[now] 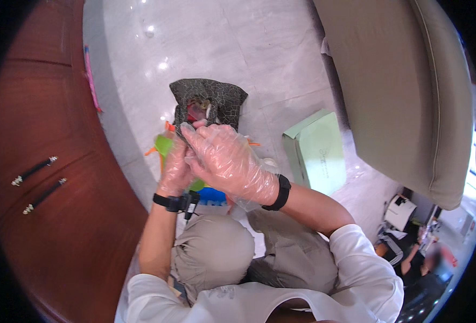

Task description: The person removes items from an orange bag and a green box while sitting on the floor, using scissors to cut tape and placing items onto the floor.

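Note:
Both my hands wear clear plastic gloves and meet in front of my knees. My right hand has its fingers bent at the near edge of a dark patterned fabric bag. Partly behind it, my left hand is at the same edge; what its fingers do is hidden. Red and clear items show in the bag's opening. Beneath my hands, partly covered, are a green piece with orange strips and a blue printed item.
A pale green box stands on the tiled floor at right, near a beige sofa. A reddish wooden cabinet with dark handles lines the left, a pink stick along its base. Another person is at the lower right.

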Demonstrator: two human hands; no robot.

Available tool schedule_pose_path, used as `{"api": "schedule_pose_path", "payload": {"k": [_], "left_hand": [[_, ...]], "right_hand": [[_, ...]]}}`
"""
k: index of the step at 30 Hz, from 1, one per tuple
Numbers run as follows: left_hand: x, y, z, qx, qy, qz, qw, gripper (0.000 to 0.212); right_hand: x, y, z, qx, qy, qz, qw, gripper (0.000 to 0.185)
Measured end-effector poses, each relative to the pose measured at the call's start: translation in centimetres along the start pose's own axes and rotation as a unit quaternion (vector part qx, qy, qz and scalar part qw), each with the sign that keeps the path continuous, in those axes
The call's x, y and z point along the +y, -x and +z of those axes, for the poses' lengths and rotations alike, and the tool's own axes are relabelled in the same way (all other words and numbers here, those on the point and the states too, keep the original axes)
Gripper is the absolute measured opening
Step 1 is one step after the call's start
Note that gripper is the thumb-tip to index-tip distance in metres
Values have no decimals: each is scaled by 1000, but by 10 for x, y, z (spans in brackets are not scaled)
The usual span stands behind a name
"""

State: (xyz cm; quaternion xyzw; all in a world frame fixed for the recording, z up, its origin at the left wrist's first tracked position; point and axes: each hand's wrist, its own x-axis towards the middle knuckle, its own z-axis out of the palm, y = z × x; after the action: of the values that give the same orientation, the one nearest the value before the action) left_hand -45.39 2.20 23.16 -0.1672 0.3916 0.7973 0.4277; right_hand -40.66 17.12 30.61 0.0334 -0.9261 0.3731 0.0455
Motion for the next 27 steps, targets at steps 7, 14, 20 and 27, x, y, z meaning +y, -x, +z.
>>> {"api": "schedule_pose_path", "payload": {"k": [7, 14, 20, 27], "left_hand": [[-5, 6, -33, -64, 81, -33, 994, 51], [-1, 17, -29, -27, 93, 26, 995, 32], [1, 11, -18, 43, 48, -9, 998, 29], [9, 12, -15, 108, 29, -26, 993, 27]], "right_hand": [[18, -9, -9, -92, -158, 16, 983, 44], [164, -39, -69, -203, -324, 246, 891, 48], [449, -51, -117, -29, 254, 456, 853, 57], [540, -47, -127, 85, 251, 498, 826, 68]]}}
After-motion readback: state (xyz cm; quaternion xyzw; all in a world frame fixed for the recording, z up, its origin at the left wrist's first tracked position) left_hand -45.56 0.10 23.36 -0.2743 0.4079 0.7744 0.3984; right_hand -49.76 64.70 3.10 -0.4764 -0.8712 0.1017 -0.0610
